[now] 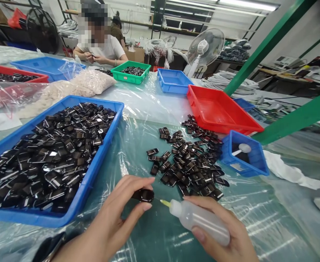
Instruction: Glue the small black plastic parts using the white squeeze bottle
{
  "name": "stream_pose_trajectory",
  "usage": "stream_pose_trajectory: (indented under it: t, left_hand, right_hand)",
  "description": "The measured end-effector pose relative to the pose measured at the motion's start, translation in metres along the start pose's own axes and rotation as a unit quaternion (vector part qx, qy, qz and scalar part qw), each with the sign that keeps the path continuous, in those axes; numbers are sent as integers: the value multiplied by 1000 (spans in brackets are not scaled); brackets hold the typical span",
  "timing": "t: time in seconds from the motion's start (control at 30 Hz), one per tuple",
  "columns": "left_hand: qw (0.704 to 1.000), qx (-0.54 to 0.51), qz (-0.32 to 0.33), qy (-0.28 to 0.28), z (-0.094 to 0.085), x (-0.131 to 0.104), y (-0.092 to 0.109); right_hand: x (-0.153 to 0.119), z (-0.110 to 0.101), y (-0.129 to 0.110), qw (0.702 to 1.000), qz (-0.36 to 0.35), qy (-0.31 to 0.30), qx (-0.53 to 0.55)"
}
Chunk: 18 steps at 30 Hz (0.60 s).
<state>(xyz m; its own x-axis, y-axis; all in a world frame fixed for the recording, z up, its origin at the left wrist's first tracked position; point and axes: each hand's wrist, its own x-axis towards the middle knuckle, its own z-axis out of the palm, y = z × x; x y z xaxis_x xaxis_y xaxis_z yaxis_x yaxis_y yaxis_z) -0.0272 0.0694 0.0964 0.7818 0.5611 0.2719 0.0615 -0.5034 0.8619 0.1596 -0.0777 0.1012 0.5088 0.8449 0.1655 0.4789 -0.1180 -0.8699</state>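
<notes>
My left hand pinches a small glossy black plastic piece between thumb and fingers, its rounded end facing right. In my right hand is a translucent white squeeze bottle, tilted on its side. The bottle's yellow needle tip points left, a short gap from the black piece. Just beyond my hands, a loose pile of similar black pieces lies on the plastic-covered table. To the left, a large blue tray is filled with more such pieces.
A red tray and a small blue bin with a white scoop stand at right. Behind are a green tray, a blue tray and a bag of beige pieces. A person sits across the table. Green posts rise at right.
</notes>
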Motion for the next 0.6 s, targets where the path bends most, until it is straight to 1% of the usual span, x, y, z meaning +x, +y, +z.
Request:
stream_pose_trajectory:
  t: [0.17, 0.33, 0.53, 0.6]
  left_hand:
    - [1000, 2, 26, -6, -1, 0, -1]
    - [998, -8, 54, -30, -2, -2, -2]
    - [997, -16, 54, -58, -2, -3, 1]
    - [997, -9, 57, -59, -2, -3, 3]
  right_hand:
    - [2, -2, -1, 1000, -6, -6, -22]
    - [2, -9, 1, 998, -37, -21, -54]
    - [4, -14, 1, 995, -73, -39, -53]
    - [6, -17, 1, 993, -86, -62, -51]
